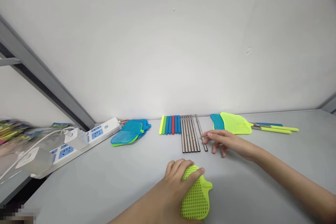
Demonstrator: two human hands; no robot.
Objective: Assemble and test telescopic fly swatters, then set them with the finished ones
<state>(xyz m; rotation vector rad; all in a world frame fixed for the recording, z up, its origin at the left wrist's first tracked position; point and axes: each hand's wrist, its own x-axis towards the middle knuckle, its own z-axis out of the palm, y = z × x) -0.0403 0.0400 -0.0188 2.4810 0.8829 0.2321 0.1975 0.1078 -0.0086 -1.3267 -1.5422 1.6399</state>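
Note:
My left hand (pixel 172 182) is closed on a yellow-green fly swatter head (pixel 196 198), a perforated plastic paddle with a short neck that points right. The thumb lies over its face. My right hand (pixel 229 141) reaches in from the right, fingers spread and curved. Its fingertips are at a single metal rod (pixel 200 129); whether they touch it I cannot tell. Just left of that rod, several more metal rods (pixel 189 136) lie side by side. Beyond them is a row of colored handle grips (pixel 170 125) in yellow, green, blue and red.
Blue and green swatter heads (pixel 128 132) are stacked at left, beside a white power strip (pixel 102 131) with plugged-in adapters. At right lie swatters with a yellow-green head (pixel 235 123) and long handles (pixel 278 128). A white wall (pixel 168 49) rises behind the grey table (pixel 105 178).

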